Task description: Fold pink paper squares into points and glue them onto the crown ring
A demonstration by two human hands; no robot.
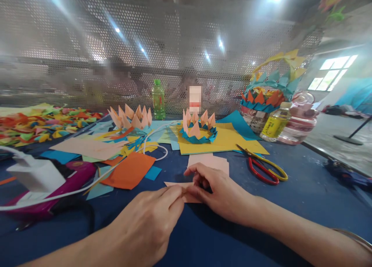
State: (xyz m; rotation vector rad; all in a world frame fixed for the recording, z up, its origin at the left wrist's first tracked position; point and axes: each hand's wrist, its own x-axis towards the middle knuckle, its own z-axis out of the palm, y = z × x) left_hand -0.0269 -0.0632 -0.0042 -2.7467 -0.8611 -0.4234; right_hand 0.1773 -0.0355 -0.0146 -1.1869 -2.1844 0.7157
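Between my hands, low over the blue table point(186, 236), is a small pink piece of paper point(192, 198), partly covered by my fingers. My left hand point(154, 212) pinches its left part between thumb and fingers. With thumb and curled fingers, my right hand point(213, 189) grips the right part. Just beyond lie pink paper sheets point(217, 164). Farther back, a ring of folded pink and blue paper points point(199, 133) rests on yellow sheets point(232, 137). To its left stands a second cluster of folded pink points point(132, 119).
Scissors with red and yellow handles point(264, 170) lie at right, near a yellow-labelled bottle point(274, 123) and a pink jug point(300, 121). Left are orange paper point(130, 172), a magenta power strip point(75, 174) with a white charger point(36, 174), and a cable. A green bottle point(158, 100) stands behind.
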